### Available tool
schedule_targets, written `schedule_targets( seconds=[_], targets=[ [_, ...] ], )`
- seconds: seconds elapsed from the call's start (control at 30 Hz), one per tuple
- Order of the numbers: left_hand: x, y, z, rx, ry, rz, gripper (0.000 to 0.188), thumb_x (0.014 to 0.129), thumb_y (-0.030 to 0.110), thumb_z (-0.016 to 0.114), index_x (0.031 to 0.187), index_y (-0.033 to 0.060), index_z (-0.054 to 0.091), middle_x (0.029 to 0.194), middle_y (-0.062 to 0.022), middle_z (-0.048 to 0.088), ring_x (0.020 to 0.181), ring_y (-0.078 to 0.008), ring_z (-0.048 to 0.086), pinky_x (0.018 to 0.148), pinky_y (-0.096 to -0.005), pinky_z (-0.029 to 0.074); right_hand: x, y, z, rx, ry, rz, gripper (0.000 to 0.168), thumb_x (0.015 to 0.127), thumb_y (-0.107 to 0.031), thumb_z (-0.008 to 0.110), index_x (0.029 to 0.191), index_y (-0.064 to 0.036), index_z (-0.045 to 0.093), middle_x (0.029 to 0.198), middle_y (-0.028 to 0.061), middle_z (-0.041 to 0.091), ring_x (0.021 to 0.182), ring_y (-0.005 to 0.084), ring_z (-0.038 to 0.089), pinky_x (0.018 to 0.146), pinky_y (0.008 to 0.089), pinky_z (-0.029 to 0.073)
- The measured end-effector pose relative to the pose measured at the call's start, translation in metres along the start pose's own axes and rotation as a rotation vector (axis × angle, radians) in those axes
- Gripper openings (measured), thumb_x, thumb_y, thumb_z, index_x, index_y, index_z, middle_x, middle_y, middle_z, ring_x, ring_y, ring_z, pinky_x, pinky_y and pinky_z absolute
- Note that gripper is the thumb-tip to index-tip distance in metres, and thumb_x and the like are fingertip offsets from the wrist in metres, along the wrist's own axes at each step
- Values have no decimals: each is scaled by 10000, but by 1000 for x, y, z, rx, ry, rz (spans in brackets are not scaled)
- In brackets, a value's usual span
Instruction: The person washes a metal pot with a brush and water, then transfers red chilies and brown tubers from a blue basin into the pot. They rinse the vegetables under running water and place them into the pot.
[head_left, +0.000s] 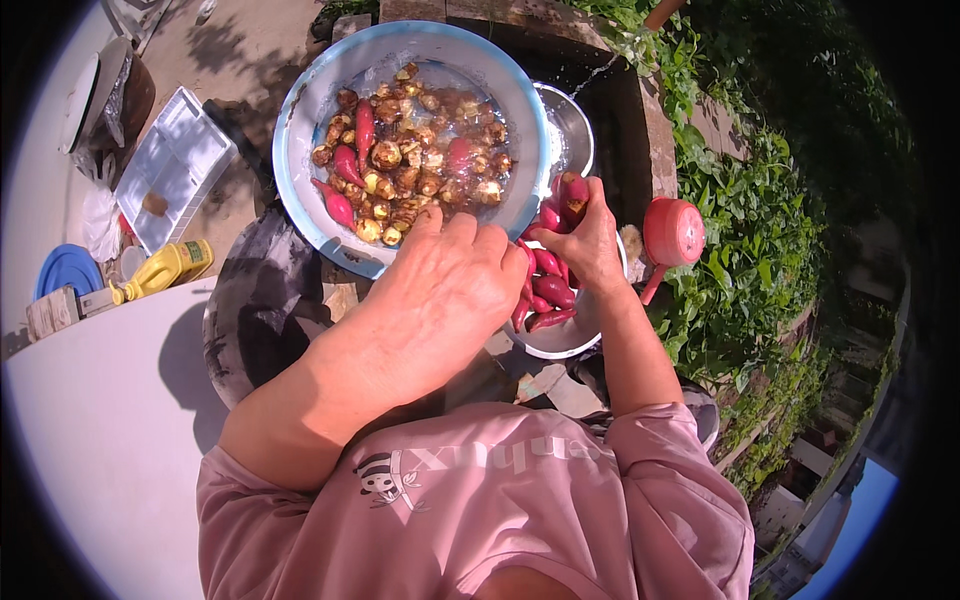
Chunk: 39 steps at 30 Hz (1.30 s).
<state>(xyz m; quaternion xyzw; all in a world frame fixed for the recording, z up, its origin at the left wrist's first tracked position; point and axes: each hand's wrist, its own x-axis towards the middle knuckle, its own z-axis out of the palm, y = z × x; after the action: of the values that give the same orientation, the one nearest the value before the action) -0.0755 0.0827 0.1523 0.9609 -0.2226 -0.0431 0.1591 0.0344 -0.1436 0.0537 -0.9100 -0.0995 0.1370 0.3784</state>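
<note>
My left hand (450, 277) curls over the near right rim of a blue-rimmed enamel basin (291, 165); its fingertips and anything under them are partly hidden. In the basin, knobbly brown-and-yellow tubers (386, 154) lie in water with several red-skinned roots (364, 127), which look like small sweet potatoes. My right hand (589, 240) grips red-skinned roots (574, 189), one with a brown patch, above a white bowl (556, 346). More such roots (553, 291) fill part of that bowl. Behind my right hand, a metal bowl (574, 124) sits partly under the basin's right edge.
Water (596, 75) splashes near the metal bowl, beside a brick edging (658, 135). A red plastic dipper (675, 231) lies at the right against leafy plants (720, 277). Leftward are a white plastic tray (169, 169), a yellow jug (169, 270) and a blue lid (67, 271).
</note>
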Motion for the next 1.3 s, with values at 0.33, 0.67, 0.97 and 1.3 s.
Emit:
schedule_targets(
  seconds=[0.33,0.67,0.97,1.3],
  targets=[
    [-9,15,25,-25,-36,97,204,834,117,617,1019,33,638,967,-110,593,986,-270,600,1012,-521,451,-8,36,28,-391,0,-268,519,780,-176,803,1240,-29,612,1261,182,597,1185,403,562,973,475,499],
    [-11,-1,10,9,-7,90,188,838,165,623,975,38,651,869,-73,578,884,-240,590,999,-555,466,140,17,134,-863,-299,-606,299,856,-260,690,1070,-55,654,1124,122,663,1129,335,584,945,448,485],
    [-13,-9,-5,-15,69,81,209,858,188,613,990,36,667,902,-82,611,880,-226,605,979,-538,500,125,-105,228,-645,-399,-447,581,865,-342,737,1365,-128,531,1348,236,525,1215,443,559,988,526,508],
    [-14,-10,-9,-7,44,96,229,858,196,617,1012,36,672,914,-83,615,899,-237,611,969,-546,497,176,-80,194,-870,-484,-410,568,763,-98,738,1303,-111,564,1251,203,587,1132,379,639,943,458,551]
  ],
)
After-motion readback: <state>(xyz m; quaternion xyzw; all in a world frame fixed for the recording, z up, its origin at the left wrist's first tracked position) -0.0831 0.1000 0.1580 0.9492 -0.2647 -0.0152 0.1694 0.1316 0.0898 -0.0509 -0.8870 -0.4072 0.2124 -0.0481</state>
